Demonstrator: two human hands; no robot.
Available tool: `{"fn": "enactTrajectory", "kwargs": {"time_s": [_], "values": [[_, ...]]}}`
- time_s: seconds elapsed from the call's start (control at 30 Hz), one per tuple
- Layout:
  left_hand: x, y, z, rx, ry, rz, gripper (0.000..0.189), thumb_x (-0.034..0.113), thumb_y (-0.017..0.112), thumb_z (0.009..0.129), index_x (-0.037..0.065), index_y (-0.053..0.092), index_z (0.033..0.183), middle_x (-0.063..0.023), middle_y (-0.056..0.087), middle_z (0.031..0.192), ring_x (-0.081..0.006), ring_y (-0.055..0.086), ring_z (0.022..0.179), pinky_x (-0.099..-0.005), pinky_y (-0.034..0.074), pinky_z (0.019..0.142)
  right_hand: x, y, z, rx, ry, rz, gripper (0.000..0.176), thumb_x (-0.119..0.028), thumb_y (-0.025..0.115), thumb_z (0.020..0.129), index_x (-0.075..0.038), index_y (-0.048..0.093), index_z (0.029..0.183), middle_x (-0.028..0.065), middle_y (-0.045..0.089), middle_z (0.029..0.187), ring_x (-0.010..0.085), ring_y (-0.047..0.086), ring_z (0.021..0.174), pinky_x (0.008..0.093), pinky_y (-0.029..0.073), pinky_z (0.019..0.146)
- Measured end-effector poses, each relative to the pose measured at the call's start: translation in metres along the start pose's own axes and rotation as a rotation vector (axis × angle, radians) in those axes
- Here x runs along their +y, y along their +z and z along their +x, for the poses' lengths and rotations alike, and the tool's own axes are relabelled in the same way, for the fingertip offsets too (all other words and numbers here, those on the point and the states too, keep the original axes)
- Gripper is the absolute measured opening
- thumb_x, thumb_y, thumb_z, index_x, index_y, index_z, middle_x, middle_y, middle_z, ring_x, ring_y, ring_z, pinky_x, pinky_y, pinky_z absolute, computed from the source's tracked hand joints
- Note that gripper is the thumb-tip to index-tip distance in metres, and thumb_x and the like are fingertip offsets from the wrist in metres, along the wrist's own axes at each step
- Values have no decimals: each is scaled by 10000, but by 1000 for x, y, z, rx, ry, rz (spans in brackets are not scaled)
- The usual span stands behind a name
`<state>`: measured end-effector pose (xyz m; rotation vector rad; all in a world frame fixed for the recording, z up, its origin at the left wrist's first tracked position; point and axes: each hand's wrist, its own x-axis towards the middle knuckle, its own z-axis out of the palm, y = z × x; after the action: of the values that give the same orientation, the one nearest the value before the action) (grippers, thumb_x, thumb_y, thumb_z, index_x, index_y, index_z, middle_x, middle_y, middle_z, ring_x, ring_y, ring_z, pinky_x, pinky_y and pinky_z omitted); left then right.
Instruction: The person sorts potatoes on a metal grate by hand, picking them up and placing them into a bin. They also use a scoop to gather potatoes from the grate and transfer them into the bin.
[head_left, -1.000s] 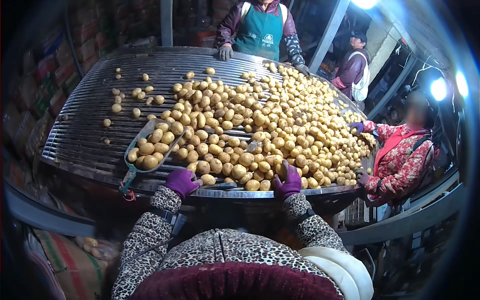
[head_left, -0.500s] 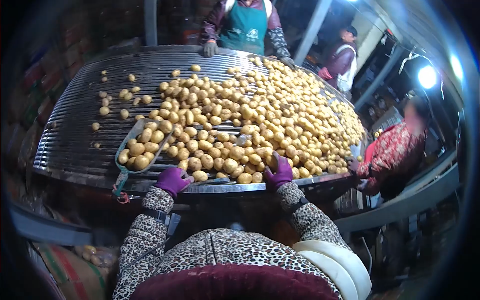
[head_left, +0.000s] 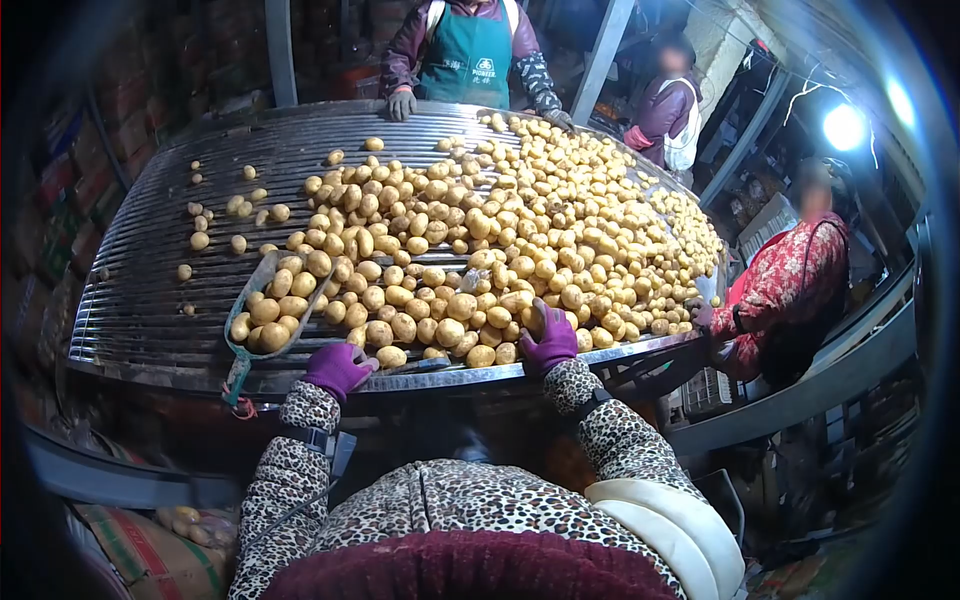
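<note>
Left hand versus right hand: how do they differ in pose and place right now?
The left hand lies on the table rim, short of the pile; the right hand reaches onto the potatoes. The left hand's fingers look curled; the right hand's are spread. The left hand is beside the scoop; the right hand is far from it. Both wear purple gloves.

Head-worn view, forward and down, close over the potato table (head_left: 150, 330).
</note>
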<state>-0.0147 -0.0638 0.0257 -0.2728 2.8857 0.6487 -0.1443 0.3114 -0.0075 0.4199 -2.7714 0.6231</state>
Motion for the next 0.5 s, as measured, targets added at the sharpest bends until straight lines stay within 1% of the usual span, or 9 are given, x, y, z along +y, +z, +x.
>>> {"fn": "enactTrajectory", "kwargs": {"time_s": [0.33, 0.43, 0.5], "values": [[-2, 4, 5, 7, 16, 1, 386, 513, 675, 770, 127, 697, 779, -120, 675, 790, -307, 653, 758, -420, 511, 701, 1, 4, 1, 68, -51, 19, 689, -287, 734, 736, -150, 464, 1355, 137, 554, 1084, 328, 541, 1043, 430, 461, 900], [-2, 2, 3, -1, 35, 3, 388, 514, 673, 773, 128, 699, 782, -121, 676, 794, -307, 654, 760, -421, 512, 705, 2, 4, 0, 76, -77, 25, 664, -298, 707, 759, -156, 457, 1358, 145, 540, 1091, 339, 551, 1026, 467, 460, 863], [-2, 1, 4, -18, 22, -19, 389, 514, 673, 774, 126, 700, 783, -121, 676, 796, -307, 653, 762, -422, 512, 708, -1, 2, 1, 59, -67, 20, 659, -299, 705, 767, -150, 457, 1360, 145, 540, 1099, 338, 551, 1032, 465, 459, 864]]}}
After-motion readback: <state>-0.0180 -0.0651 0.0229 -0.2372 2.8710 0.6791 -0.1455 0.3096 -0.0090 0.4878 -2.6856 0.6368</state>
